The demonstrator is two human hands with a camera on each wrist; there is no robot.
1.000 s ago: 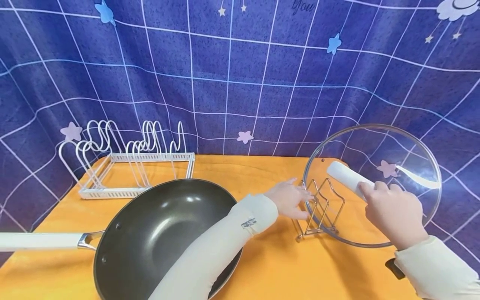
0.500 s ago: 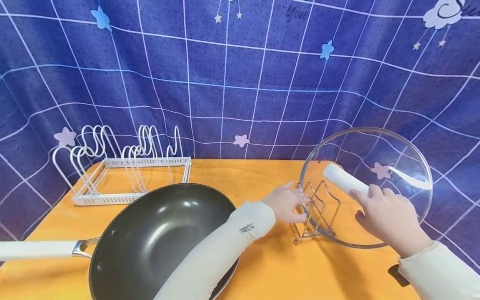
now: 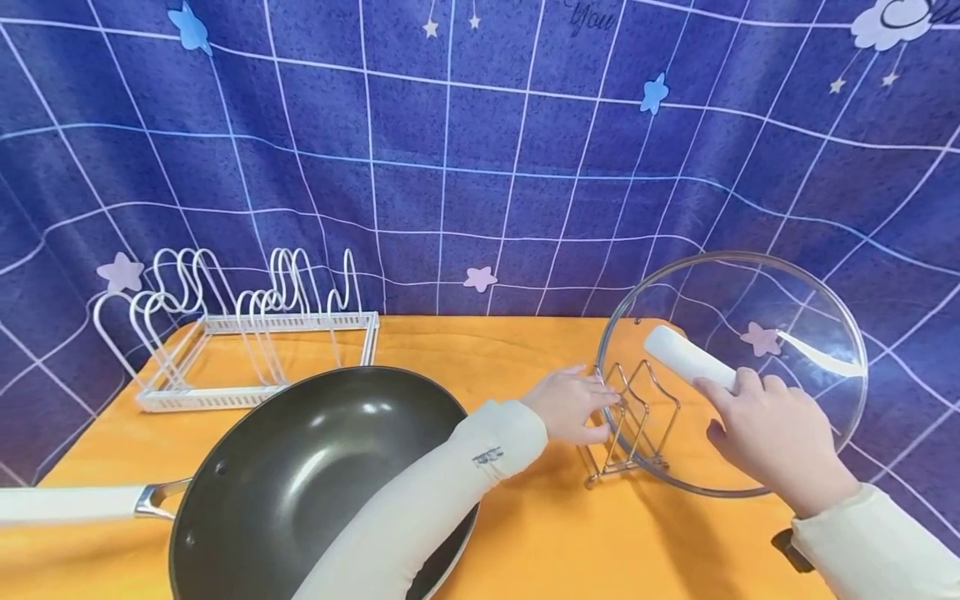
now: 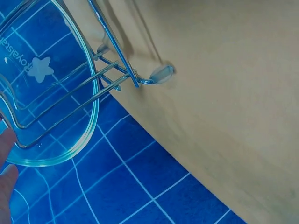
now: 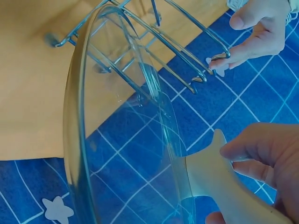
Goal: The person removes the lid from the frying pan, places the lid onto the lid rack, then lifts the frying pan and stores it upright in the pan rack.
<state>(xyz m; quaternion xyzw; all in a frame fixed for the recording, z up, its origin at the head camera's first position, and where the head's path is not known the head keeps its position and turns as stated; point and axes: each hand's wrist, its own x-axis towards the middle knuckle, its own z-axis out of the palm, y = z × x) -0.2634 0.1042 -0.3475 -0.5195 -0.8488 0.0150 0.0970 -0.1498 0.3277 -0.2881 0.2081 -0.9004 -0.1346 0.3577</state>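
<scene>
My right hand (image 3: 776,433) grips the white handle (image 3: 686,354) of a large clear glass lid (image 3: 828,354) with a metal rim. The lid stands on edge, its lower left rim within a small gold-coloured wire rack (image 3: 626,467) on the table. At the rack's left side is my left hand (image 3: 566,404), fingers reaching over the top of a wire and thumb held apart. The right wrist view shows the left fingertips (image 5: 226,63) right at the wire's end, and the lid's rim (image 5: 74,102) among the wires. A dark wok (image 3: 322,483) lies left, partly covered by my left sleeve.
Behind the wok stands a white rack (image 3: 210,398) with upright loops. The wok's white handle (image 3: 71,504) points left. An orange cloth (image 3: 480,346) covers the table, and a blue gridded curtain (image 3: 420,200) hangs close behind it.
The head view has shifted slightly. On the lid's handle, my right hand now shows its thumb below the fingers. Left hand, lid and wire rack keep nearly the same places.
</scene>
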